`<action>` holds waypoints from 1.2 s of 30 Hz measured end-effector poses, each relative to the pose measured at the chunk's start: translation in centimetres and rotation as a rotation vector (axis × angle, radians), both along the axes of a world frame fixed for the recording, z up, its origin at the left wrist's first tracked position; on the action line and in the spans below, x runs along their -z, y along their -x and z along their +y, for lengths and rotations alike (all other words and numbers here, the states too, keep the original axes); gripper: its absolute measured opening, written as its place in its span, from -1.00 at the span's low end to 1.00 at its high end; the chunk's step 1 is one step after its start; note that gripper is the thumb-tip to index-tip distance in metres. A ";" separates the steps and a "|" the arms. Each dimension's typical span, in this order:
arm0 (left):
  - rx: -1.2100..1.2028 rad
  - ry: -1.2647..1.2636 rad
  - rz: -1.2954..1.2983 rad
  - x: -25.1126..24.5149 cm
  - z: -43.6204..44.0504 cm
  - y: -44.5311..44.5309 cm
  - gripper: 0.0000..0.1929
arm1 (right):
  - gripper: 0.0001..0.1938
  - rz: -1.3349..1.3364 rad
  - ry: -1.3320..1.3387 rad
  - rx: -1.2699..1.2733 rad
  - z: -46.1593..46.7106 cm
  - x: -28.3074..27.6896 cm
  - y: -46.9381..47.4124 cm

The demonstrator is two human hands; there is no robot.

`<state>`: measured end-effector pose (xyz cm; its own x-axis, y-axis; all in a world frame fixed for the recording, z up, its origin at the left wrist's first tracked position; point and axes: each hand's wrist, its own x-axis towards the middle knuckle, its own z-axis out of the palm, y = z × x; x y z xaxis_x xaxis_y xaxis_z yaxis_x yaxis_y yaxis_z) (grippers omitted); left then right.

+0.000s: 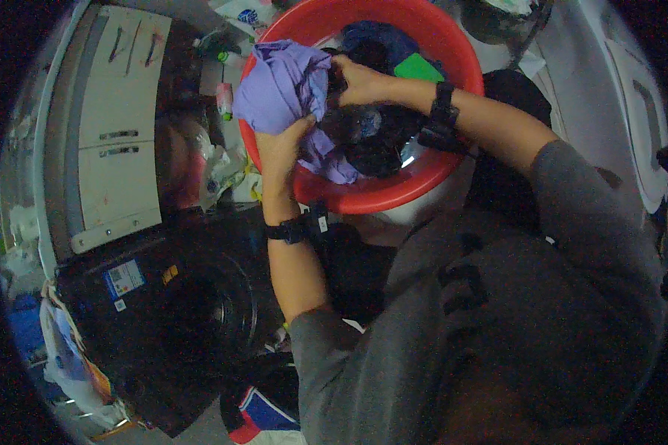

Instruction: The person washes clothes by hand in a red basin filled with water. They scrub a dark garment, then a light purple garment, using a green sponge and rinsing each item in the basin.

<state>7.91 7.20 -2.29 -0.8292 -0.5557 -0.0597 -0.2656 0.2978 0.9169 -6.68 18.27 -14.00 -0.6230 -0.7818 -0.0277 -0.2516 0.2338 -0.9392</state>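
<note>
In front of me stands a round red plastic basin [389, 201] with wet-looking clothes inside. My left hand [285, 146] grips a bunched light-purple cloth garment [278, 83] at the basin's left rim. Part of that garment hangs down into the basin. With its fingers curled, my right hand [362, 82] holds a dark bundle, apparently cloth, close beside the purple garment; its fingertips are partly hidden. Below lie black clothes [378, 142]. A navy cloth [376, 36] and a flat bright-green item [419, 68] rest toward the back right of the basin.
A dark front-loading washing machine [172, 300] bearing labels stands at the left. Beyond it is a white cabinet [117, 105]. Small bottles [224, 100] and plastic bags [222, 169] crowd the basin's left side. A multicoloured cloth [270, 414] lies at the bottom.
</note>
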 end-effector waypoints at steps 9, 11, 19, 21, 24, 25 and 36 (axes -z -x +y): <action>0.251 -0.179 -0.041 -0.4 0.2 -2.6 -0.34 | -0.42 -0.459 0.759 -0.052 0.9 1.4 0.3; 0.198 -0.156 -0.042 0.1 0.6 -2.2 -0.35 | -0.52 -0.264 0.586 -0.146 1.4 1.3 -0.1; 0.260 -0.112 -0.012 3.4 1.4 0.8 -0.37 | -0.63 -0.729 0.331 -0.220 3.3 0.5 -0.9; 0.247 -0.284 -0.011 4.5 1.8 0.8 -0.38 | -0.63 -0.687 0.364 -0.366 4.4 -0.4 -0.3; 0.209 -0.369 0.253 5.9 3.3 1.3 -0.43 | -0.61 -0.563 0.219 -0.248 6.6 -2.6 0.1; 0.156 -0.503 0.258 6.1 3.5 1.7 -0.45 | -0.55 -0.708 0.170 -0.224 7.3 -3.3 0.4; -0.095 -0.628 0.711 -1.8 -5.4 -2.4 -0.78 | -0.76 0.469 -0.564 -0.402 7.3 -1.6 2.2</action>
<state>10.29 1.80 -0.46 -0.7391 -0.6608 0.1305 0.4182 -0.2983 0.8580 -8.92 25.60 -12.44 -0.3442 -0.8935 -0.2884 -0.7520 0.4462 -0.4851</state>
